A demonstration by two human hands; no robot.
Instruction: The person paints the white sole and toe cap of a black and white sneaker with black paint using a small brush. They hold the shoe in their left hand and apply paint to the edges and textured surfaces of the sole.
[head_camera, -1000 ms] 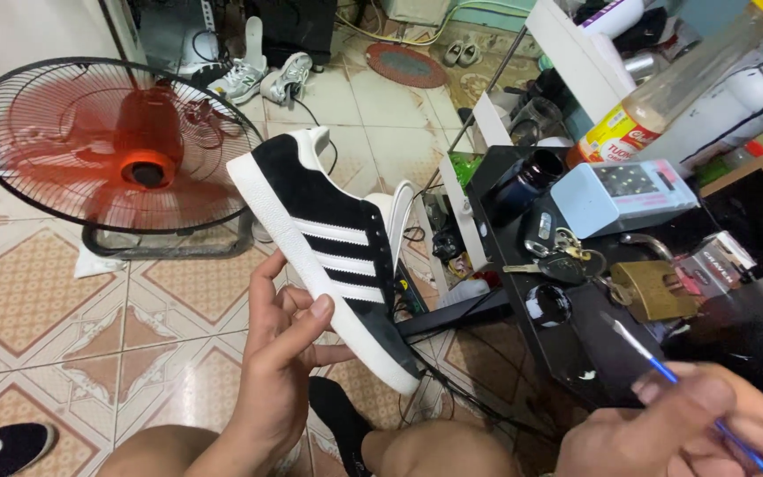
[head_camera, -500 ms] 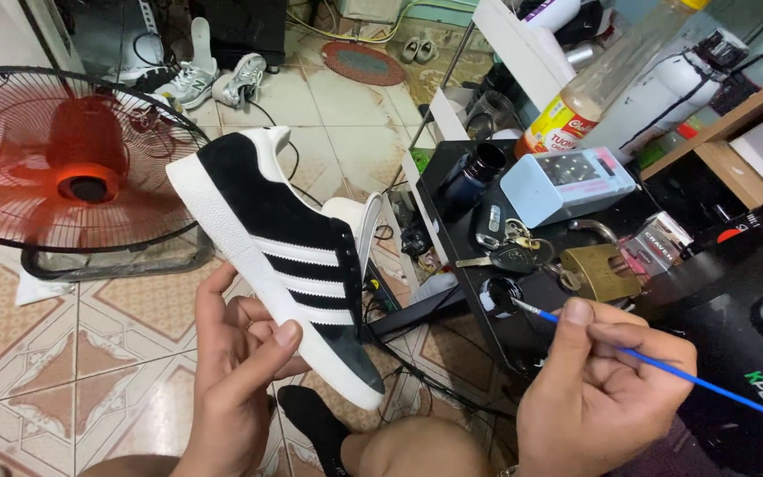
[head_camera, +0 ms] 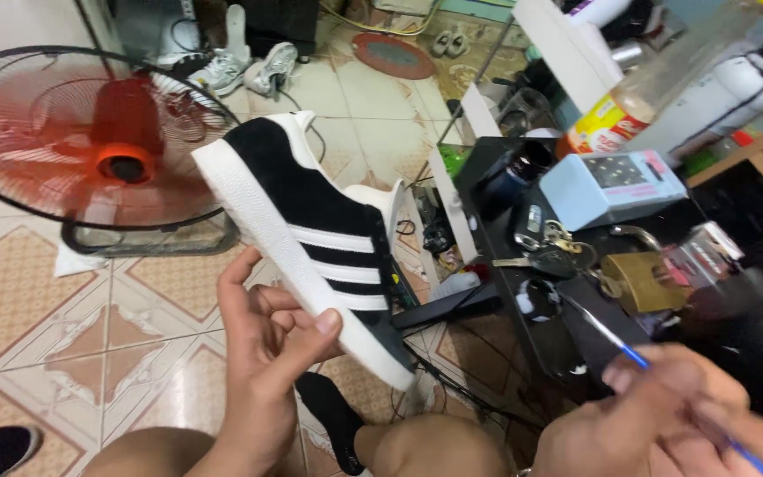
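Presently the left hand (head_camera: 262, 353) grips a black suede sneaker (head_camera: 311, 234) by its white sole, thumb against the edge, holding it above the tiled floor (head_camera: 72, 318). Its long axis runs from toe at upper left to heel at lower right. The right hand (head_camera: 664, 424), closed on a blue-handled paintbrush (head_camera: 615, 340), sits to the sneaker's right, brush tip aimed toward the black bench (head_camera: 496, 230), near the heel.

Black sneaker (head_camera: 298, 190), white stripes, sole
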